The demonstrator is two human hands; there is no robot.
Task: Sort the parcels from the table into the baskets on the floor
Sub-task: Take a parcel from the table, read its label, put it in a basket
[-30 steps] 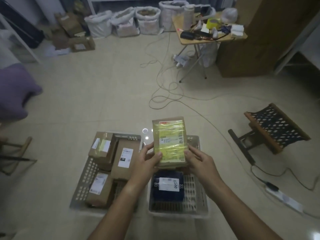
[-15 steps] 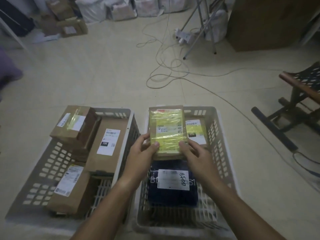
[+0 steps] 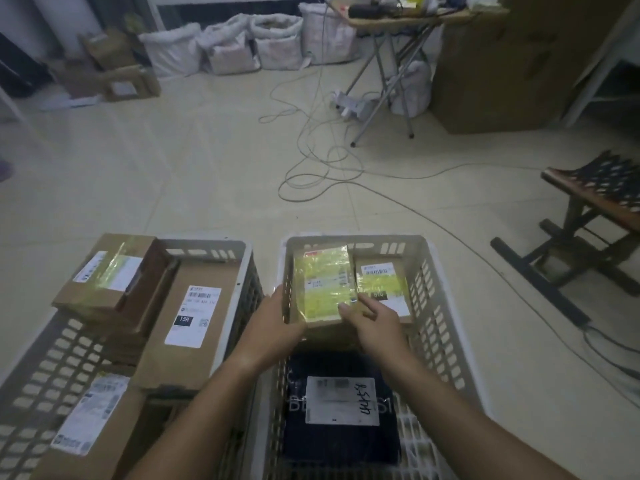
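The right basket [image 3: 446, 306] holds a dark parcel [image 3: 341, 403] nearest the person. Both hands, left hand [image 3: 273, 327] and right hand [image 3: 375, 322], grip the yellow-taped parcel [image 3: 323, 284] by its near corners, inside the basket's far end.

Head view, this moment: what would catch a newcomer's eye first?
Both hands, left hand and right hand, hold a yellow-taped parcel inside the right basket, at its far end. A dark parcel with a white label lies nearer in that basket. The left basket beside it holds brown cardboard boxes.
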